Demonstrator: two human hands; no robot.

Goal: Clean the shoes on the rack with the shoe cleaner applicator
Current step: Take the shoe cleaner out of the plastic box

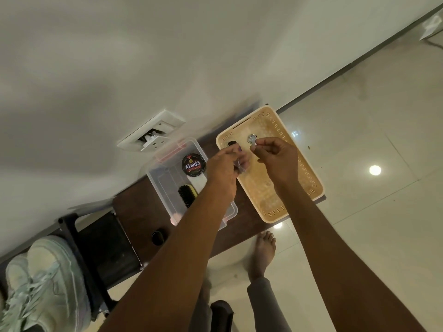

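Observation:
My left hand (225,167) hangs over the gap between the clear plastic box (165,173) and the beige basket (309,185), its fingers curled round a small dark, blurred item I cannot identify. My right hand (275,155) pinches a small silvery round piece (252,139) over the basket's far end. A pair of pale sneakers (45,281) sits on the black rack (72,233) at the lower left. The clear box holds a round polish tin (193,165) and a black-bristled brush (185,195).
A dark wooden bench top (141,216) carries the box, the basket and a small black cap (158,237). A wall socket (153,133) sits behind the box. A small black object (231,143) lies in the basket. My bare foot (262,252) stands on the glossy tiled floor.

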